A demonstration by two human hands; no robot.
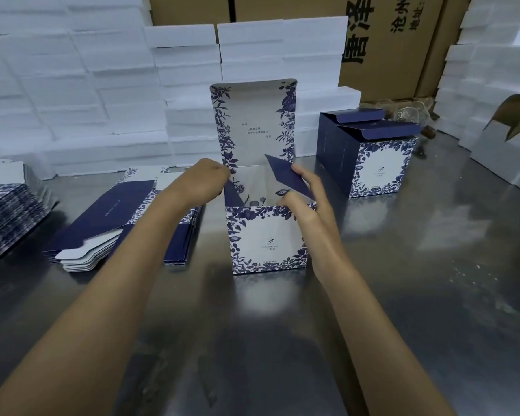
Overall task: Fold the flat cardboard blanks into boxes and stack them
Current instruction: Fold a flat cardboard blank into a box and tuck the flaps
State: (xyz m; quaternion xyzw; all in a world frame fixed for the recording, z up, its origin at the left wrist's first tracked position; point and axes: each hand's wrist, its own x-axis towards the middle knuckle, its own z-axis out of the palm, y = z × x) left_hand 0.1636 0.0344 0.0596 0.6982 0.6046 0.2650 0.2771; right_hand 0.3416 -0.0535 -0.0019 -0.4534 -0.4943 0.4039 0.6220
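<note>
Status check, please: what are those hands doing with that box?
Left hand and right hand each pinching a side flap. Box upright, lid up. Nothing in the way.

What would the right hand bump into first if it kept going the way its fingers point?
Probably the dark blue side flap that the right hand already pinches. Beyond it stands the tall open lid of the box, though depth is hard to judge here.

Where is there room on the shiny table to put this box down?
Bare table lies in front of the finished boxes, right of the open box. More runs along the near edge, under the arms. The left is crowded with flat blanks.
</note>
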